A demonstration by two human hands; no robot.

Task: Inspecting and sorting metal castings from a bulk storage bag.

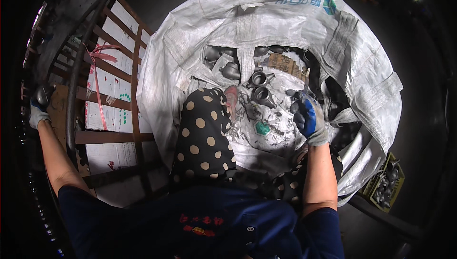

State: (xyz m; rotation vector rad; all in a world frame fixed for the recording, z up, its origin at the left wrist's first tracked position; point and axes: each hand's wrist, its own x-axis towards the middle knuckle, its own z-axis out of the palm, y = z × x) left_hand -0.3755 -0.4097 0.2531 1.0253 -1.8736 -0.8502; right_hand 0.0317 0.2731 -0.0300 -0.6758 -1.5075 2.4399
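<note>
My left hand (38,111), in a pale glove, reaches out at the far left beside the rusty metal frame. Its fingers curl around a dark grey rounded metal piece (44,94). Inside the big white woven sack, my right hand (312,121) wears a blue and grey glove with darkened fingers. Those fingers are bent closed around a thin upright tool (307,77), whose kind I cannot make out. Two dark pipe fittings with round openings, one fitting (262,95) nearer and another fitting (258,78) just beyond it, lie left of that hand on crumpled white sheeting (276,130).
The white woven sack (209,16) surrounds my knees, its rim folded outward. More dark metal pieces (231,70) and brown cardboard (285,65) lie inside. White cartons (109,109) sit behind the rusty frame (135,92) on the left. A yellow crate (399,183) holds metal parts at lower right.
</note>
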